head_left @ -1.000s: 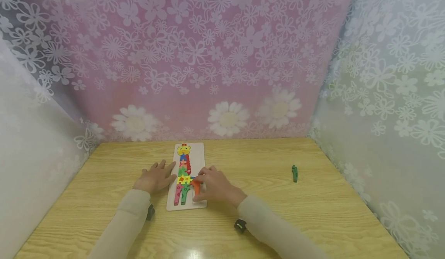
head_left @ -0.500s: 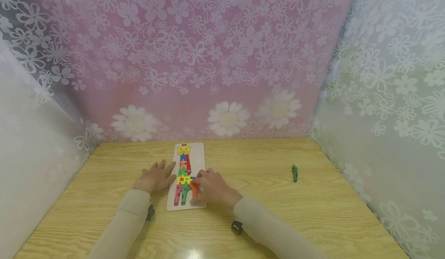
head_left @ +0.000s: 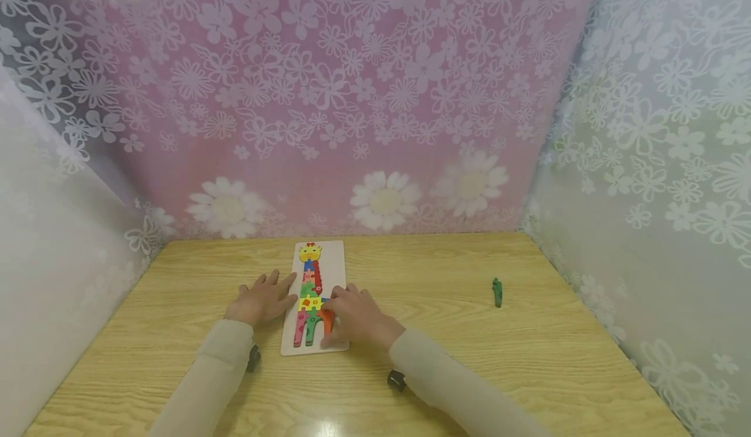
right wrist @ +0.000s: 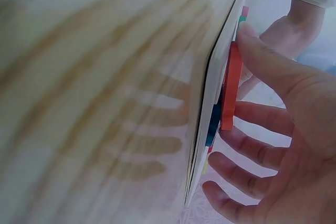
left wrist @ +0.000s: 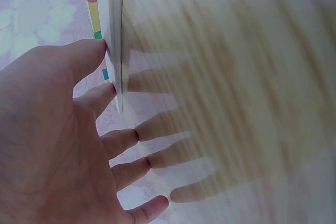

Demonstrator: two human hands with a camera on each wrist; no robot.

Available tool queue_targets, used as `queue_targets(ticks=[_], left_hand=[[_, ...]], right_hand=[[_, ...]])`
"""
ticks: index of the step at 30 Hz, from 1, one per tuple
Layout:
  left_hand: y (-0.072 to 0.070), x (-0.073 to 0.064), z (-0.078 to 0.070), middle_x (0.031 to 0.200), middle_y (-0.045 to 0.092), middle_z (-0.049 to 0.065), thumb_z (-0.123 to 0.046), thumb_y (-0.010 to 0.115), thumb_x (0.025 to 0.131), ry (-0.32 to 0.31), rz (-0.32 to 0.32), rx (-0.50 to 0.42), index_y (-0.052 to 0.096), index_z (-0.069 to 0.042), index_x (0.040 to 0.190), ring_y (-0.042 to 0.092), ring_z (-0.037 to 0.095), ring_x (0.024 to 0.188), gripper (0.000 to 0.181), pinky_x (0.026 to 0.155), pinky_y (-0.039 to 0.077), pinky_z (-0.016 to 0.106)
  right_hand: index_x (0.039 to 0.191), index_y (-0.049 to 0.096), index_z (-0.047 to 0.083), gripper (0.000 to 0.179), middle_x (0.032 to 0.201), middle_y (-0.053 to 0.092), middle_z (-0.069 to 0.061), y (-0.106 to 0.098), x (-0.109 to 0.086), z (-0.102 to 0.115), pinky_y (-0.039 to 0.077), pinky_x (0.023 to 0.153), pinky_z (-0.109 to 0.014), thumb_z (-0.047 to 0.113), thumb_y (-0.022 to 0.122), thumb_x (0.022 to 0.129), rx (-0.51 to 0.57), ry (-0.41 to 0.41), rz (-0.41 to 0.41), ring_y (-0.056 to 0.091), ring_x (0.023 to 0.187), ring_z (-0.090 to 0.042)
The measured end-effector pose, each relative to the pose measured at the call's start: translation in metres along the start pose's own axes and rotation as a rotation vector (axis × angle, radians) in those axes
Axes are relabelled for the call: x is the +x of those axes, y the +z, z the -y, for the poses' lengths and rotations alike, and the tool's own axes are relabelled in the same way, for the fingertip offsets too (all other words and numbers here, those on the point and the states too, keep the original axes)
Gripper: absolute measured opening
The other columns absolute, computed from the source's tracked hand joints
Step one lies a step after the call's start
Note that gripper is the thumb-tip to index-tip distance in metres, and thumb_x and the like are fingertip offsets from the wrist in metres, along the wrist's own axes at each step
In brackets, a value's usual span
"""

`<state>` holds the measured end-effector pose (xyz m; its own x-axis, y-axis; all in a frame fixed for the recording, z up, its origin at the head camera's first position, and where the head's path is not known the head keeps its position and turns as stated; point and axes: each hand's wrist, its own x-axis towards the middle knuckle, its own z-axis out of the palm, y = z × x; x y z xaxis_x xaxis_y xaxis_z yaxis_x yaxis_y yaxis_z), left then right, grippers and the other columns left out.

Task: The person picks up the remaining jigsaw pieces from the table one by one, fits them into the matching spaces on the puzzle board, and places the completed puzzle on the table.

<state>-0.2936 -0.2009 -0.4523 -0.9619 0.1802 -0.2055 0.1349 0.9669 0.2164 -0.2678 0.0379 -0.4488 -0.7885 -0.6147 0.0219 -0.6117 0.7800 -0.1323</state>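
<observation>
A pale giraffe puzzle board (head_left: 333, 264) lies on the table, with coloured jigsaw pieces forming head, neck, body and legs. My right hand (head_left: 359, 316) pinches an orange puzzle piece (right wrist: 231, 85) between thumb and fingers at the board's lower right. In the right wrist view this piece sits tilted and slightly raised over the board, beside a dark blue piece (right wrist: 213, 124). My left hand (head_left: 264, 299) lies flat and spread at the board's left side. Its thumb and index fingertip touch the board's edge in the left wrist view. The right fingers partly cover the orange piece from above.
A loose dark green puzzle piece (head_left: 497, 293) lies far to the right on the wooden table (head_left: 434, 280). Flower-patterned cloth (head_left: 364, 98) closes off the back and both sides.
My right hand has shifted a little left with the orange piece, bringing it nearer the green leg and lower against the board. The left hand and the loose green piece have stayed put.
</observation>
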Motion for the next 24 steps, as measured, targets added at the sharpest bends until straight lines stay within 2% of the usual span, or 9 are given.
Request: queue_targets(ticks=[10,19,24], left_hand=[[0.0,0.001,0.002,0.17,0.018,0.026,-0.05,0.041,0.108,-0.013,0.028,-0.025,0.027,-0.021,0.165,0.02,0.057,0.154,0.066,0.116,0.015,0.083],[-0.001,0.001,0.002,0.17,0.018,0.026,-0.05,0.041,0.108,-0.006,0.023,-0.028,0.027,-0.021,0.165,0.02,0.057,0.153,0.066,0.116,0.014,0.084],[-0.001,0.0,0.0,0.17,0.019,0.026,-0.05,0.04,0.108,-0.001,0.021,-0.025,0.027,-0.02,0.165,0.02,0.057,0.153,0.066,0.116,0.014,0.084]], right_hand=[[0.131,0.072,0.024,0.07,0.119,0.064,0.001,0.001,0.004,-0.001,0.04,0.074,-0.025,0.064,0.083,0.075,0.015,-0.013,0.01,0.047,0.094,-0.014],[0.132,0.071,0.025,0.068,0.119,0.064,0.002,0.0,0.004,-0.005,0.045,0.078,-0.028,0.063,0.081,0.078,0.012,-0.033,0.016,0.048,0.096,-0.014],[0.132,0.07,0.027,0.06,0.121,0.065,0.003,-0.004,-0.003,-0.016,0.05,0.083,-0.03,0.059,0.08,0.083,0.024,-0.042,0.014,0.051,0.1,-0.014]])
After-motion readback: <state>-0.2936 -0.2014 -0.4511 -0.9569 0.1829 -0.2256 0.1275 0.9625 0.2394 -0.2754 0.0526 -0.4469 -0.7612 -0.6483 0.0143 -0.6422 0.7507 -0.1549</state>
